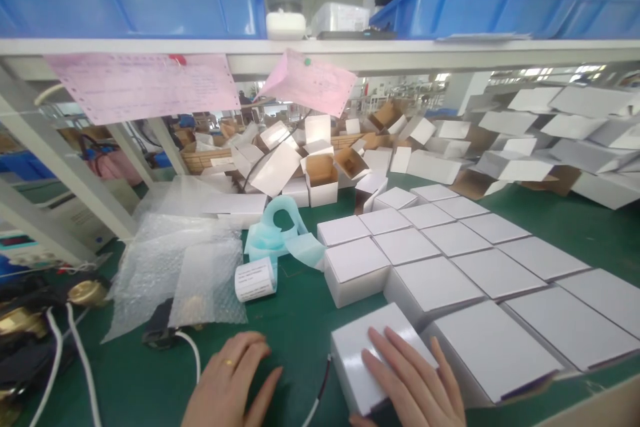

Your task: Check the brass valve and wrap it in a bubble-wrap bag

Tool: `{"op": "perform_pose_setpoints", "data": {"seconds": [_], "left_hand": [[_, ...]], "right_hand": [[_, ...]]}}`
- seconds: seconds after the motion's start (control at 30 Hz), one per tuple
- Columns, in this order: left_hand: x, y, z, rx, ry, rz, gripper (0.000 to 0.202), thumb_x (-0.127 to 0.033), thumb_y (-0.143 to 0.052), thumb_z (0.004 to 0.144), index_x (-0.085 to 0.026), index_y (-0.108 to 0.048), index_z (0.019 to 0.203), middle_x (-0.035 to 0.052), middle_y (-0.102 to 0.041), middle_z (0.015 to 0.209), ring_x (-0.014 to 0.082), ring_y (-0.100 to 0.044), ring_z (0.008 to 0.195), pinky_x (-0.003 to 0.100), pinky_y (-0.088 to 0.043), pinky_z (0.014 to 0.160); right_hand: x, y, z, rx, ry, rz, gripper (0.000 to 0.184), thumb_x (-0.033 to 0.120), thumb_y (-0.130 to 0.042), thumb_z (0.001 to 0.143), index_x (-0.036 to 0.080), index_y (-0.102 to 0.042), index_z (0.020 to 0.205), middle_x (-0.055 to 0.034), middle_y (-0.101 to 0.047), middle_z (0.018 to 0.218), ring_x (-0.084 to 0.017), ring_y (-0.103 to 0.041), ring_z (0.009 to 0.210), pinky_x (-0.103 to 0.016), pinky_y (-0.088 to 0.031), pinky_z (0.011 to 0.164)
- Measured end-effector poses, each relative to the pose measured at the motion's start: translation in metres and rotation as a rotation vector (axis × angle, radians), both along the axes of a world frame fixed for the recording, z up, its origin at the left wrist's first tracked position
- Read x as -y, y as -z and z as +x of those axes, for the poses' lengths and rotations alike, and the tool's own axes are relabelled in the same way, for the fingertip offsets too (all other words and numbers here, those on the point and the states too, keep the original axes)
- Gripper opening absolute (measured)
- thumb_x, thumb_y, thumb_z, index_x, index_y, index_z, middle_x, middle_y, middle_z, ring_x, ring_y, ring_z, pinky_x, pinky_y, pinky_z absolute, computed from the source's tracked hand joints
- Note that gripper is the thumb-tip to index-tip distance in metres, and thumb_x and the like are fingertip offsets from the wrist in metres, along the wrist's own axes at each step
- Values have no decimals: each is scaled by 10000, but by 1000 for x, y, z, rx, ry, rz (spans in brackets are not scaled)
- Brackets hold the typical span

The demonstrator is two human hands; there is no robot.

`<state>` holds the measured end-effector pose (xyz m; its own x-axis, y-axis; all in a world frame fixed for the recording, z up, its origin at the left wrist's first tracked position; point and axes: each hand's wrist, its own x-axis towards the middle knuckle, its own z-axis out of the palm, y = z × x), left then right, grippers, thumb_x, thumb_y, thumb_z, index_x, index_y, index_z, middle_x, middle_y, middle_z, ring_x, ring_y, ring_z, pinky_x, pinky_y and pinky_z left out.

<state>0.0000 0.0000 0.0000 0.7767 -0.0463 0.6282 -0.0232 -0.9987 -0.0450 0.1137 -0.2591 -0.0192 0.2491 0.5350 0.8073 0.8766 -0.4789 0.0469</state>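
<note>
My right hand (413,380) lies over a small white cardboard box (365,340) at the front, fingers spread flat on its lid and the thumb by its near edge. This box sits slightly askew beside rows of similar closed white boxes (433,283). To its left, my left hand (233,377) hovers or rests over the green table, fingers slightly bent, thumb apart, holding nothing. A thin cable (320,390) with a dark section runs between my hands by the box. Beyond the left hand lies a roll of printed white labels (255,279), near curled light-blue backing strip (283,233).
Bubble wrap bags (175,273) lie at left, partly over a dark fitting (163,327) with a white cable. Brass fittings (87,292) crowd the left edge. Open white boxes (280,167) are heaped behind. A shelf (320,48) with blue bins (130,0) crosses above.
</note>
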Motion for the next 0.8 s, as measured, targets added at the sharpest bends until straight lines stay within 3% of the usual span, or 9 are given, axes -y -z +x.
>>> {"op": "perform_pose_setpoints", "data": {"seconds": [0.1,0.2,0.27,0.33,0.4,0.5,0.57,0.7,0.8], "left_hand": [[20,-21,48,21,23,-148,244,-323,-496,983,-231,-555,1201,75,-701,1209,198,-720,1075,370,-650,887],[30,-35,94,-116,68,-367,444,-141,-471,953,-232,-443,1386,88,-607,1403,205,-639,1253,395,-609,1000],[30,-39,120,-256,49,-458,585,-56,-421,920,-218,-352,1478,103,-468,1553,217,-558,1356,399,-571,1061],[27,-40,140,-363,15,-479,658,-26,-415,893,-183,-292,1521,132,-376,1611,236,-540,1370,408,-545,1089],[21,-37,153,-425,-13,-463,617,-46,-473,886,-142,-360,1484,161,-452,1537,251,-596,1287,409,-547,1071],[9,-35,159,-473,-67,-418,287,-136,-538,913,-126,-607,1191,132,-626,1234,258,-655,1118,412,-555,1008],[-1,-36,155,-480,-122,-383,163,-176,-493,951,-142,-648,989,109,-641,1091,252,-657,1034,407,-552,964],[-21,-42,139,-487,-240,-320,276,-172,-366,981,-133,-637,949,137,-638,1081,278,-659,1008,439,-543,945],[-28,-42,128,-532,-319,-282,365,-74,-291,925,-80,-653,976,204,-644,1087,358,-674,1019,551,-539,929]], "right_hand": [[-17,-6,16,-20,9,-8,257,207,-524,1051,69,-604,1254,-159,-574,1363,-321,-536,1260,-541,-75,1256],[-30,-8,26,-85,62,85,270,227,-451,1096,45,-588,1241,-177,-571,1354,-321,-512,1284,-485,-176,1230],[-35,-7,27,-91,60,96,271,205,-435,1096,24,-571,1245,-201,-564,1354,-336,-507,1287,-498,-256,1177],[-36,-5,27,-80,44,87,264,173,-432,1089,8,-557,1253,-217,-554,1363,-351,-505,1285,-524,-305,1123],[-35,-4,27,-76,39,88,267,179,-426,1096,8,-558,1254,-214,-555,1362,-355,-507,1278,-531,-318,1101],[-33,-3,28,-90,48,104,283,214,-414,1114,14,-566,1244,-212,-562,1352,-354,-509,1271,-521,-318,1094],[-33,-4,30,-84,51,115,284,211,-418,1111,7,-568,1239,-222,-566,1341,-360,-510,1264,-521,-318,1087],[-34,-7,32,-87,28,127,269,184,-437,1086,3,-569,1234,-230,-563,1333,-353,-494,1278,-505,-298,1109],[-35,-7,33,-111,0,142,263,174,-450,1076,9,-564,1246,-216,-558,1341,-326,-469,1309,-483,-252,1160]]}}
